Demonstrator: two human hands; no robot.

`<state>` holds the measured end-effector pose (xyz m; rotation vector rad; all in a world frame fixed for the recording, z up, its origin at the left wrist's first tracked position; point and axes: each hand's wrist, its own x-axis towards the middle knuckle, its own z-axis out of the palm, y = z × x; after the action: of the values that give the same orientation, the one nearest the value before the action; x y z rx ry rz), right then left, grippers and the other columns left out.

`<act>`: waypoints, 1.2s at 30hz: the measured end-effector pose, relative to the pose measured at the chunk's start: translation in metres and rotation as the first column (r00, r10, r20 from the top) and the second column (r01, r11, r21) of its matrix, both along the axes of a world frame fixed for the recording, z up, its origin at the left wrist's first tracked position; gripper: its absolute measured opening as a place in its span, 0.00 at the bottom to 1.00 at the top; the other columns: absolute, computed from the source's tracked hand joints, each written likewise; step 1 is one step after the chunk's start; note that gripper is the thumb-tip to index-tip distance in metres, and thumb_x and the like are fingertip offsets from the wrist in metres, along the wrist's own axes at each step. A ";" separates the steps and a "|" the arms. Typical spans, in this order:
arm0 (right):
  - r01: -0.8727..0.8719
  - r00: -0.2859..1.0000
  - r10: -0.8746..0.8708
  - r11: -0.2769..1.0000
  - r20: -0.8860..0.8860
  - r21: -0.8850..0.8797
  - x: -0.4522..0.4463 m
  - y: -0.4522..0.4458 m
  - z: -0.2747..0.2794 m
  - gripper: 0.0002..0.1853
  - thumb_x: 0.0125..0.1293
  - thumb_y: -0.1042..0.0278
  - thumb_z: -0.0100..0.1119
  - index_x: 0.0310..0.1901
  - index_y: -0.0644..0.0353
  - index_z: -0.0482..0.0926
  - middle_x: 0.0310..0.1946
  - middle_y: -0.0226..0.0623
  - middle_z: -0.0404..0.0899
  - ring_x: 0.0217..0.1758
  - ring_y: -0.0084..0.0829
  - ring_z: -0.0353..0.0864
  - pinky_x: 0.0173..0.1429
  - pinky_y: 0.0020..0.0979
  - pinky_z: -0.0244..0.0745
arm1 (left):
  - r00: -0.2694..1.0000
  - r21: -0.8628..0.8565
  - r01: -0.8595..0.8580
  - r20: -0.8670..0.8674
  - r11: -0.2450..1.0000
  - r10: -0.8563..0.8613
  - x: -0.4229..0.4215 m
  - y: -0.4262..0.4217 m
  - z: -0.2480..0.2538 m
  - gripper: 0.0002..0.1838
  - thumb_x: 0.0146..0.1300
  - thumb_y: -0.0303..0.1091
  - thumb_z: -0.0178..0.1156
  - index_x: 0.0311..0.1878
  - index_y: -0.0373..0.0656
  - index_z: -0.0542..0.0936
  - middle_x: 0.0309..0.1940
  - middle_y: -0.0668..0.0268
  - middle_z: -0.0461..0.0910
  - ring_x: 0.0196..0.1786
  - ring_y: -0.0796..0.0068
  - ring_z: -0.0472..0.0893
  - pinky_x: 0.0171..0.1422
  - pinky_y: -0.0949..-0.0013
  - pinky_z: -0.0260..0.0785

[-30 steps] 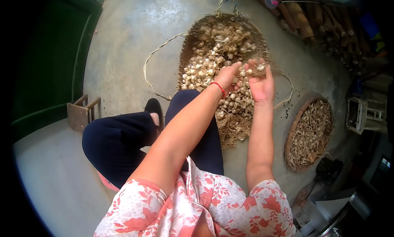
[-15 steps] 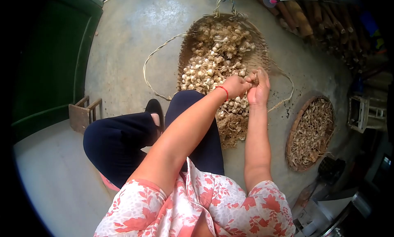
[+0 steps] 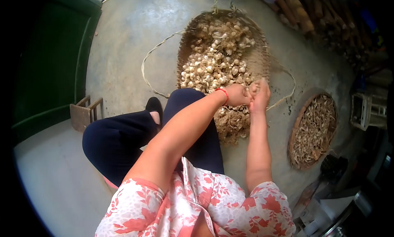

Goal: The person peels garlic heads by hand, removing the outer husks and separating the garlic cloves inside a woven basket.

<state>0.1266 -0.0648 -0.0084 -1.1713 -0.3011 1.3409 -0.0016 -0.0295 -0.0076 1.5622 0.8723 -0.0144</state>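
A long woven basket lies on the floor before me, heaped with garlic bulbs whose dry roots and stalks are tangled together. Over its near right part my two hands meet. My left hand, with a red cord at the wrist, pinches with its fingertips against my right hand. The right is curled closed. Between them they grip a garlic bulb, mostly hidden by the fingers. Dry brown garlic stalks and roots spread at the near end, beside my knee.
To the right, a round woven tray holds pale dried pieces. Rope handles loop out from the basket. A small wooden stool stands left, near a green door. Stacked logs lie at the upper right.
My hands have come slightly down towards me. My right hand has gone from partly opened fingers to a closed fist, while my left stays pinched against it.
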 end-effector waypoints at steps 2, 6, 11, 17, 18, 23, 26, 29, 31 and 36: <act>0.009 0.997 -0.010 1.000 0.078 0.019 -0.006 0.001 0.009 0.15 0.70 0.58 0.52 0.28 0.57 0.68 0.17 0.24 0.65 0.12 0.14 0.53 0.14 0.18 0.47 | 0.999 -0.165 -0.036 0.003 0.986 0.037 -0.002 0.001 0.006 0.24 0.62 0.49 0.56 0.18 0.38 0.76 0.13 0.69 0.72 0.17 0.81 0.68 0.24 0.71 0.62; 0.135 0.982 -0.131 0.991 0.137 -0.019 0.004 -0.006 -0.016 0.14 0.71 0.59 0.51 0.29 0.57 0.69 0.17 0.23 0.64 0.13 0.14 0.54 0.15 0.19 0.47 | 0.965 -0.340 -0.115 0.186 0.934 0.186 -0.004 0.005 0.016 0.20 0.62 0.41 0.53 0.15 0.43 0.71 0.11 0.72 0.68 0.16 0.84 0.65 0.21 0.73 0.57; 0.009 0.847 0.252 0.874 0.467 -0.486 0.041 -0.093 -0.057 0.14 0.69 0.55 0.52 0.33 0.58 0.74 0.23 0.28 0.72 0.19 0.21 0.67 0.21 0.26 0.60 | 0.892 -0.150 -0.452 -0.048 0.879 0.450 -0.033 0.024 0.024 0.19 0.62 0.38 0.51 0.16 0.40 0.70 0.15 0.67 0.72 0.19 0.80 0.69 0.27 0.70 0.65; -0.345 -0.143 0.532 0.763 0.834 -0.546 0.016 -0.059 -0.031 0.16 0.66 0.56 0.54 0.43 0.61 0.80 0.47 0.41 0.79 0.50 0.39 0.76 0.54 0.39 0.70 | 0.494 0.049 -0.822 -0.436 0.567 0.753 -0.075 0.037 -0.085 0.21 0.60 0.41 0.51 0.46 0.32 0.78 0.44 0.45 0.79 0.49 0.48 0.79 0.56 0.58 0.70; -0.374 -0.017 0.459 0.821 0.888 -0.431 0.004 -0.030 -0.033 0.16 0.66 0.57 0.53 0.44 0.61 0.80 0.47 0.41 0.79 0.48 0.38 0.77 0.52 0.38 0.71 | 0.470 0.008 -0.852 -0.429 0.524 0.772 -0.085 0.035 -0.140 0.23 0.59 0.40 0.53 0.53 0.33 0.75 0.49 0.44 0.77 0.53 0.47 0.77 0.59 0.57 0.69; -0.315 0.238 0.501 0.850 0.832 -0.422 -0.073 0.113 -0.098 0.20 0.65 0.54 0.55 0.51 0.61 0.78 0.42 0.42 0.82 0.44 0.38 0.81 0.48 0.36 0.73 | -0.038 0.093 -0.996 -0.353 -0.006 0.935 -0.076 0.035 -0.047 0.33 0.56 0.40 0.57 0.65 0.38 0.65 0.61 0.39 0.65 0.64 0.45 0.67 0.69 0.57 0.59; -0.406 0.249 0.583 0.788 0.773 -0.463 -0.083 0.131 -0.128 0.21 0.61 0.57 0.61 0.51 0.61 0.78 0.43 0.43 0.81 0.46 0.36 0.80 0.49 0.37 0.73 | 0.065 -0.003 -0.998 -0.276 0.066 0.959 -0.078 0.039 -0.074 0.28 0.60 0.39 0.55 0.62 0.38 0.68 0.56 0.45 0.72 0.55 0.50 0.76 0.57 0.56 0.71; -0.435 0.770 0.387 0.900 0.508 -0.026 -0.082 0.113 -0.078 0.19 0.62 0.75 0.59 0.55 0.65 0.73 0.51 0.39 0.77 0.51 0.29 0.77 0.53 0.30 0.74 | 0.222 -0.453 -0.882 -0.152 0.132 0.963 -0.081 0.040 -0.031 0.26 0.65 0.39 0.52 0.65 0.42 0.66 0.57 0.57 0.71 0.43 0.64 0.79 0.36 0.65 0.75; -0.435 0.839 0.347 0.890 0.419 0.135 -0.077 0.083 -0.035 0.17 0.62 0.80 0.57 0.54 0.66 0.71 0.52 0.39 0.76 0.53 0.27 0.76 0.55 0.28 0.73 | 0.135 -0.645 -0.754 0.030 0.122 0.990 -0.073 0.038 -0.017 0.22 0.67 0.43 0.55 0.59 0.42 0.71 0.50 0.63 0.74 0.38 0.72 0.78 0.37 0.69 0.74; -0.419 0.610 0.218 0.905 0.762 0.076 -0.043 0.047 -0.017 0.21 0.58 0.78 0.63 0.54 0.61 0.72 0.41 0.30 0.76 0.41 0.23 0.72 0.48 0.25 0.70 | 0.392 -0.701 -0.576 0.215 0.421 0.895 -0.051 0.036 -0.015 0.10 0.64 0.34 0.61 0.45 0.42 0.78 0.34 0.70 0.78 0.36 0.79 0.77 0.41 0.71 0.72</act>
<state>0.0834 -0.0179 -0.0252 -1.4482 -1.3071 1.0037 -0.0526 0.0069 -0.0228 0.4166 0.9266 0.8283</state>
